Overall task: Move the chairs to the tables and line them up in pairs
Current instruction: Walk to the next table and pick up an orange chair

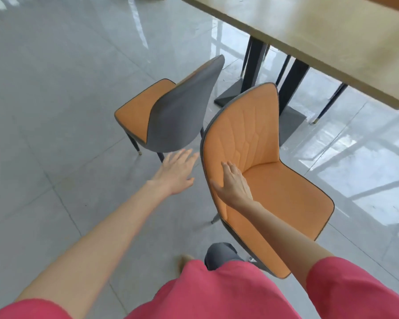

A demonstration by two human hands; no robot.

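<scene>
Two orange-seated chairs with grey backs stand on the floor by a light wooden table (313,31). The near chair (283,194) faces right; its orange backrest rises at centre. My right hand (234,185) lies flat against the inner side of that backrest near its left rim, fingers together, gripping nothing. The far chair (171,111) shows me its grey back and faces away to the left. My left hand (179,172) hovers open just short of that chair's back, fingers spread, touching nothing.
The table stands on black pedestal legs (255,65) with flat bases. Thin black legs of another chair (329,103) show under the table at the right. Glossy grey tile floor (55,111) stretches to the left. My knee and foot are at the bottom centre.
</scene>
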